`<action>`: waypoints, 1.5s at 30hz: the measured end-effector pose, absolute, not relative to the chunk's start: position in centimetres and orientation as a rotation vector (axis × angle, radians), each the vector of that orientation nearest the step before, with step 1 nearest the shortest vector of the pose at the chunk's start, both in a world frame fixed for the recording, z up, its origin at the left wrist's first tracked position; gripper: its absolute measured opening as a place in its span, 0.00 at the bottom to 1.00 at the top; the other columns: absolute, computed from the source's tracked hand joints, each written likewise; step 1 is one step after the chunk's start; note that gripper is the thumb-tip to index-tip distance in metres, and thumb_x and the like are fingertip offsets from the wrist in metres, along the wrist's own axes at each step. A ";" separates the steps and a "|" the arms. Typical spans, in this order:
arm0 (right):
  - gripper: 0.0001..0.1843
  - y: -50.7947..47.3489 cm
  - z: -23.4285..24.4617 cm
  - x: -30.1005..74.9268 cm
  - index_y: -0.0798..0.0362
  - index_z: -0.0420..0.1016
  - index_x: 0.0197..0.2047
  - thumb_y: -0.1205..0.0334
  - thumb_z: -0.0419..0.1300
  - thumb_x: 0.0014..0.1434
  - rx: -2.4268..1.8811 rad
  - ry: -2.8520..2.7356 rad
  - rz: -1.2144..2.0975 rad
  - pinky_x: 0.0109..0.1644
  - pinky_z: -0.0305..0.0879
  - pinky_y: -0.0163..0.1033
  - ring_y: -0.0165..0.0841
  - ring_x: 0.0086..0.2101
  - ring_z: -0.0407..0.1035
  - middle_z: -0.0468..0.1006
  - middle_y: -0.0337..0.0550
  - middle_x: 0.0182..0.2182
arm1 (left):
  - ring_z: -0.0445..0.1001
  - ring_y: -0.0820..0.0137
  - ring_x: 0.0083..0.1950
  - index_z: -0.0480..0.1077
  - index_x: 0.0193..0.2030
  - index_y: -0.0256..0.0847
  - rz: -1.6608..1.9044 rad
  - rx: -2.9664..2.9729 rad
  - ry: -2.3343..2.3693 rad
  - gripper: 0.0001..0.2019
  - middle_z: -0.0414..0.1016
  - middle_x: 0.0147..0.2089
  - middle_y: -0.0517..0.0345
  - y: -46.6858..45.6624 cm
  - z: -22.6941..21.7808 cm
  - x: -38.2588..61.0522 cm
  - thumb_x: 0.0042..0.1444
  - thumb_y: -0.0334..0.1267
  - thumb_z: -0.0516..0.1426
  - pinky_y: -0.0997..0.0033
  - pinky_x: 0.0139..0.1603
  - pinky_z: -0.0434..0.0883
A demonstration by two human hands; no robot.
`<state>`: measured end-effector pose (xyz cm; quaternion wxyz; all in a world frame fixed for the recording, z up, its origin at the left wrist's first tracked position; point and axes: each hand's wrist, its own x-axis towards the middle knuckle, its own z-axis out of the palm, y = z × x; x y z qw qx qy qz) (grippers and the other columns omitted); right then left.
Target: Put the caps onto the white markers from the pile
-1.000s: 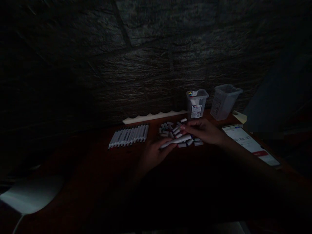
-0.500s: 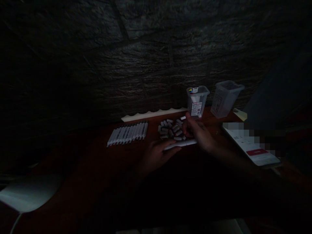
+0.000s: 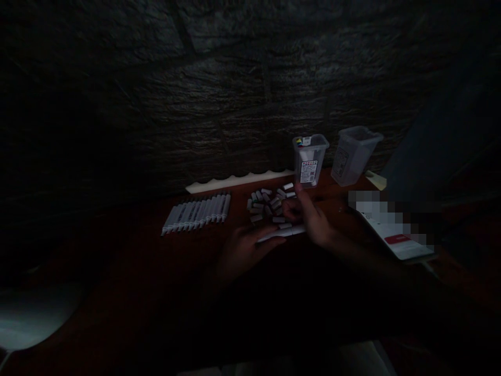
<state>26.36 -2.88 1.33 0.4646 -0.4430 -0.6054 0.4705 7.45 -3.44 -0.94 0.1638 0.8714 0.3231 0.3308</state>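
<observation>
In the dim light, my left hand (image 3: 245,248) pinches a white marker (image 3: 276,234) lying sideways between thumb and fingers. Its right end, past a thin seam, meets the palm side of my right hand (image 3: 309,216). The fingers of that hand are curled in and its thumb points up; the exact grip on the marker's end is hard to see. Just behind both hands lies a loose pile of short white marker caps (image 3: 267,210). To the left, several white markers (image 3: 198,213) lie side by side in a neat row.
Two clear plastic containers (image 3: 309,162) stand at the back right by the dark stone-patterned wall (image 3: 219,104). A pale wavy-edged strip (image 3: 238,182) runs along the wall's foot. A lit tablet-like screen (image 3: 410,248) lies on the right of the reddish-brown table (image 3: 129,266).
The whole view has shifted a little, so things sit slightly further left. Both hands keep nearly the same pose at the marker.
</observation>
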 end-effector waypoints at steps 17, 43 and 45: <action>0.24 -1.6 2.2 28.1 0.52 0.75 0.32 0.37 0.58 0.55 -1.049 -1.356 1.249 0.25 0.56 0.34 0.27 0.23 0.63 0.72 0.38 0.24 | 0.64 0.77 0.24 0.71 0.27 0.38 0.743 1.842 1.139 0.22 0.68 0.23 0.62 -2.5 0.7 7.9 0.63 0.51 0.50 0.77 0.25 0.60; 0.16 -1.0 1.8 28.4 0.53 0.72 0.30 0.47 0.64 0.53 -0.959 -1.110 1.243 0.22 0.49 0.33 0.24 0.19 0.57 0.65 0.32 0.19 | 0.55 0.83 0.19 0.71 0.44 0.38 0.777 1.390 0.925 0.18 0.70 0.30 0.61 -2.1 0.5 7.8 0.59 0.52 0.55 0.78 0.18 0.49; 0.16 -1.0 1.8 28.4 0.53 0.71 0.29 0.48 0.64 0.54 -0.954 -1.125 1.242 0.22 0.48 0.33 0.24 0.19 0.56 0.64 0.32 0.18 | 0.55 0.83 0.20 0.71 0.44 0.38 0.779 1.396 0.918 0.19 0.70 0.30 0.61 -2.2 0.5 7.8 0.59 0.53 0.55 0.79 0.18 0.49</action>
